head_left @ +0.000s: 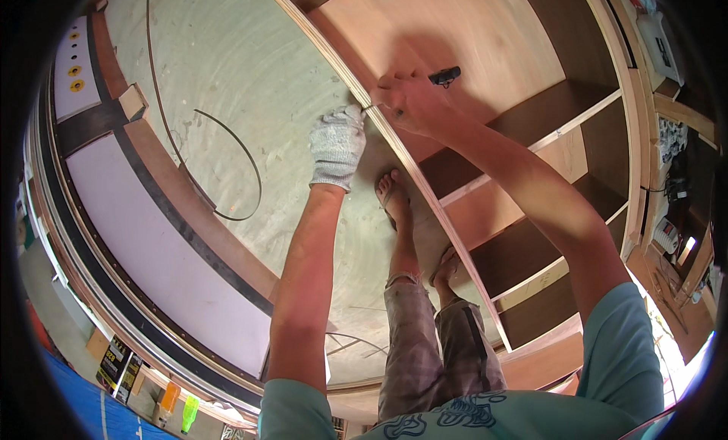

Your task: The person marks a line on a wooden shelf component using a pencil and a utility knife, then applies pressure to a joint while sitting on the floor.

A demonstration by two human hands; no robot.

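Grey concrete floor (250,68) spreads left of the hands; a big wooden cabinet (531,137) lies on its back to their right. Between them runs its thin front edge (425,190). The gloved left hand (337,144) curls closed against that edge; the bare right hand (413,103) pinches a thin edging strip (369,107) there, a dark tool (444,76) just beyond.

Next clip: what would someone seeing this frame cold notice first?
Two hands meeting at the front edge of a wooden cabinet lying on the floor: the gloved left hand and the bare right hand pinch a thin edge strip along that edge, with a small black tool just beyond the right hand. Left of them a loose dark strip curls across the grey floor, and the person's sandalled feet stand below the hands.
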